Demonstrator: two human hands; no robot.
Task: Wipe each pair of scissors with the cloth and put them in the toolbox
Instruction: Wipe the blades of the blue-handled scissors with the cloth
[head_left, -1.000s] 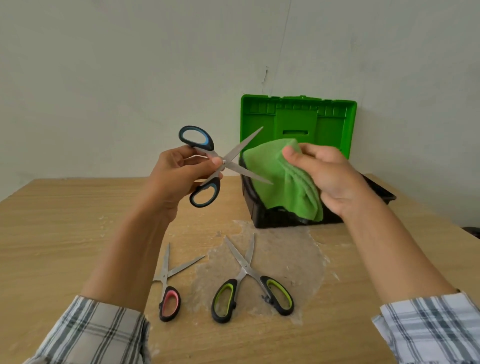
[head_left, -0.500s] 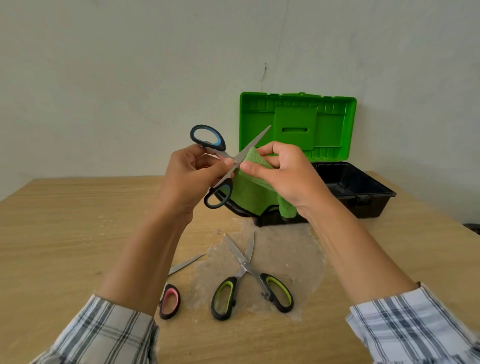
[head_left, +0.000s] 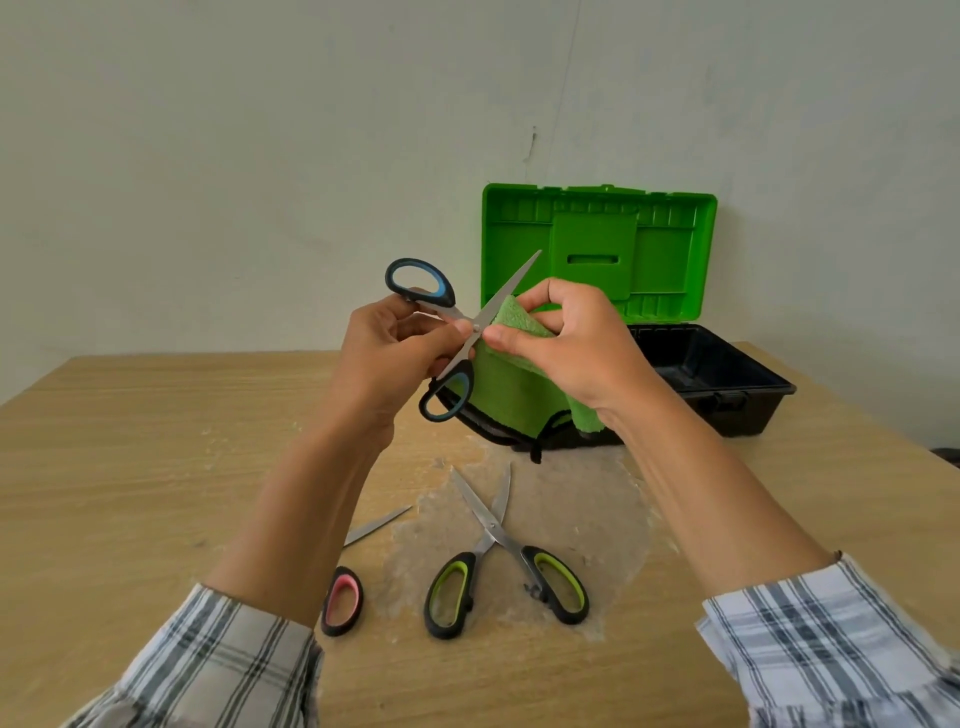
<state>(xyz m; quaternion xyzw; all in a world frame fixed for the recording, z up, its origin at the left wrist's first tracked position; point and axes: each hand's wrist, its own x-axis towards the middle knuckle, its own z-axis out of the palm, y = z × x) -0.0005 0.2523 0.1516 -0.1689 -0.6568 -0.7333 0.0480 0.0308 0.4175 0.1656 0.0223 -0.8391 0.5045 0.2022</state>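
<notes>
Gripping blue-handled steel scissors, the left hand steadied them; the right hand pinched fuzzy green cloth, best drawn tipward.

Wooden table in front of me, pale scuffed patch mid-surface, green-handled scissors lying open on the patch, pink-handled scissors just left, partly hidden, black toolbox at far edge, green lid upright.

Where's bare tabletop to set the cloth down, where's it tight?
Free: table left of the pink-handled scissors, out to its left edge; also the stretch right of the green-handled scissors, in front of the toolbox. Crowded: centre, where both pairs lie.
</notes>
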